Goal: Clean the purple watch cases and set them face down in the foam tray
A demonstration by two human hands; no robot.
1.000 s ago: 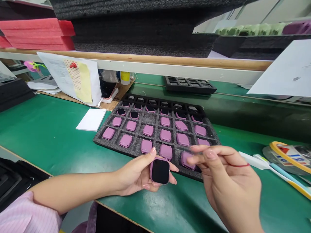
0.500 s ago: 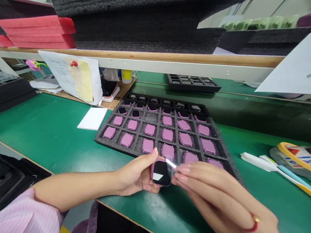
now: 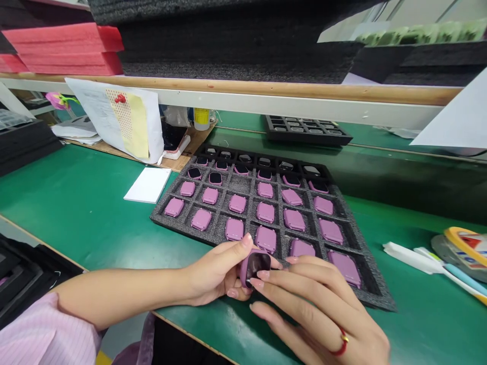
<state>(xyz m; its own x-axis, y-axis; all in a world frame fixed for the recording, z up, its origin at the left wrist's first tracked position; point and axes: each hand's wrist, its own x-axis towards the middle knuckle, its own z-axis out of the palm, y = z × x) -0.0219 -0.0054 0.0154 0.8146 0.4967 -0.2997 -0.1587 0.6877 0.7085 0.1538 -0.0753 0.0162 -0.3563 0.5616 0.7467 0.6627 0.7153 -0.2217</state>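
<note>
My left hand (image 3: pixel 218 271) grips a purple smartwatch body (image 3: pixel 258 264) by its edge, thumb on top and fingers curled underneath. Its dark glossy screen is tilted up toward my right hand (image 3: pixel 319 299). The fingertips of that hand touch the lower right part of the screen, fingers stretched out and thumb apart below. Just beyond both hands lies a black foam tray (image 3: pixel 240 183) divided into compartments. It holds several more purple watch bodies, the near ones back side up and the farther ones with dark screens up.
A white pad (image 3: pixel 147 185) lies left of the tray. At the right are a white-wrapped tool (image 3: pixel 413 258) and a yellow-rimmed tape roll (image 3: pixel 466 248). Overhead runs a shelf edge (image 3: pixel 243 88) carrying black foam and red foam blocks (image 3: pixel 68 48). A second tray (image 3: pixel 308 136) stands behind.
My right hand has come in from the watch's right edge onto its screen, its fingers spreading. The clear film seen at its fingertips no longer shows. The watch has tilted in my left hand.
</note>
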